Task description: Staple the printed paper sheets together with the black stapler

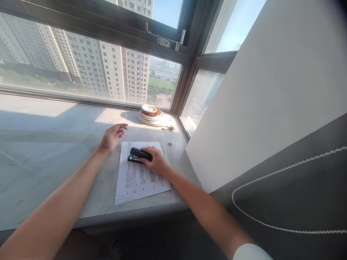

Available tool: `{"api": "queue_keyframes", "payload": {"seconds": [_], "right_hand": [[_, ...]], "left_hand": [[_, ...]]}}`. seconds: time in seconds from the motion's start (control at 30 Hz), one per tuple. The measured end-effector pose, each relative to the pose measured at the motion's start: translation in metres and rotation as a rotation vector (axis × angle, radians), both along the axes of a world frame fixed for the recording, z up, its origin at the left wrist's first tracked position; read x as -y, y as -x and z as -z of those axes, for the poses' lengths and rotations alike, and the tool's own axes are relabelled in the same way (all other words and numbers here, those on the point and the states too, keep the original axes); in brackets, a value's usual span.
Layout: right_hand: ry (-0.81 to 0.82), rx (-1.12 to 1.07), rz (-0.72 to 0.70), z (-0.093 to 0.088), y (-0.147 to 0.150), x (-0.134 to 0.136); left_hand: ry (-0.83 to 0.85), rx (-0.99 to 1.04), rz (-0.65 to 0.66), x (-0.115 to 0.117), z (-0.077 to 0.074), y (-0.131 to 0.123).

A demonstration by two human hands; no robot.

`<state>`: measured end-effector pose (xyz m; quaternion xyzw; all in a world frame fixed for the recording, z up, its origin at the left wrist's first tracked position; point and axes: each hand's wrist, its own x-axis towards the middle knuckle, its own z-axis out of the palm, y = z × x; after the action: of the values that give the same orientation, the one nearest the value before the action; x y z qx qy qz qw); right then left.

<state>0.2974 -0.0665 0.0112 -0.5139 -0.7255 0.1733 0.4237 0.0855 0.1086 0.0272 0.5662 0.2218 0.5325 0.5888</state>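
My right hand (155, 159) is closed around the rear end of a black stapler (137, 154), whose front jaw points left and stands apart. The stapler is over the upper part of a stack of printed paper sheets (143, 184) lying on the sill; whether it touches the paper I cannot tell. To the left of the paper's top edge, my left hand (112, 138) hovers with fingers loosely curled and apart, holding nothing. A small strip of staples (170, 144), or something like it, lies right of the paper.
A stack of plates (151, 115) stands at the back near the window corner, with small dark bits (169, 128) beside it. A white wall panel (260, 90) rises on the right. A beaded cord (252, 216) hangs at the lower right. The sill's front edge (130, 213) is close.
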Motion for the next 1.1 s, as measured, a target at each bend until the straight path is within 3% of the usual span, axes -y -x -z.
{"api": "queue_keyframes", "payload": {"seconds": [0.2,0.33,0.43,0.5,0.63,0.77,0.93,1.1], "right_hand": [[0.049,-0.068,0.198,0.001,-0.048,0.058],[0.061,-0.137,0.205,-0.003,-0.07,0.064],[-0.001,-0.208,0.373,-0.008,-0.082,0.049],[-0.03,-0.129,0.473,-0.009,-0.088,0.033],[-0.016,0.155,0.453,0.004,-0.091,0.002],[0.177,0.333,0.454,0.023,-0.082,-0.02],[0.208,0.445,0.442,0.028,-0.053,-0.05],[0.218,0.525,0.258,0.017,0.01,-0.099]], "left_hand": [[-0.025,-0.027,-0.004,0.0,0.002,-0.003],[-0.033,-0.029,0.011,0.0,0.004,-0.005],[-0.026,-0.005,-0.002,-0.002,0.006,-0.005],[-0.021,0.01,-0.018,-0.003,0.006,-0.004],[0.012,0.027,-0.064,-0.004,0.005,-0.004],[0.091,0.133,-0.087,-0.006,0.002,0.0],[0.17,0.419,0.0,-0.005,-0.011,0.026],[0.207,0.703,0.124,0.001,-0.021,0.06]]}}
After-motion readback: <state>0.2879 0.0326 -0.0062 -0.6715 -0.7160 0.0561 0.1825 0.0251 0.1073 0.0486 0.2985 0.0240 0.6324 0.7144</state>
